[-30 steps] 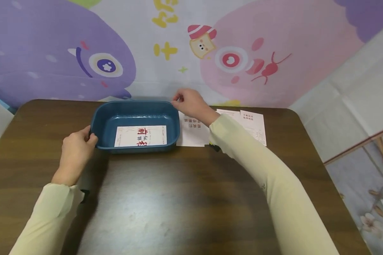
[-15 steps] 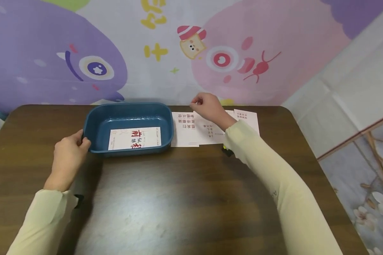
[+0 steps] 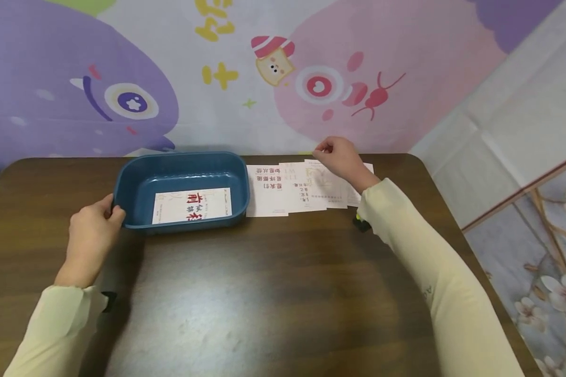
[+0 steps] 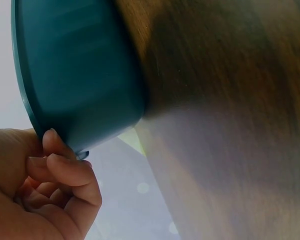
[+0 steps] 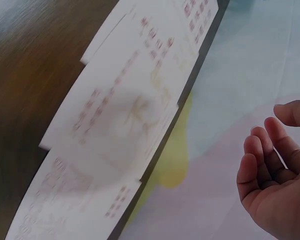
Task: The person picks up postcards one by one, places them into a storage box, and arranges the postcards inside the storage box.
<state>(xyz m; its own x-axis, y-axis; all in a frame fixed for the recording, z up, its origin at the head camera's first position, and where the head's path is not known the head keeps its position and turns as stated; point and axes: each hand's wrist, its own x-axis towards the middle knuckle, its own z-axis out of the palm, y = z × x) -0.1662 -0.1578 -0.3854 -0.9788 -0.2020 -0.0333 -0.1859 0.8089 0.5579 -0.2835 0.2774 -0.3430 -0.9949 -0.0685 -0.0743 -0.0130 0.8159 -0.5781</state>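
On the dark brown wood-grain table (image 3: 283, 298), head view: a blue, rounded-rectangular bin (image 3: 184, 165), apparently plastic, stands near the far edge. Inside it lies one white rectangular card with red characters (image 3: 173, 208), partly hidden by the near rim. A row of overlapping white printed cards (image 3: 266, 193) extends from just beside the bin toward the right. Change: the right hand (image 3: 341, 159) has moved away from the bin's far right corner and is now above the right part of the row. The leftmost cards are now exposed. Judged from this, the left hand (image 3: 91, 235) alone steadies the bin.

Left wrist view: the fingers of the left hand are curled; thumb and fingertips pinch the bin's rim at a corner.

Right wrist view: the fingers of the right hand are loosely curved, with the thumb apart from them, and hold nothing. The hand is apart from the overlapping cards. The print is too blurred to read.
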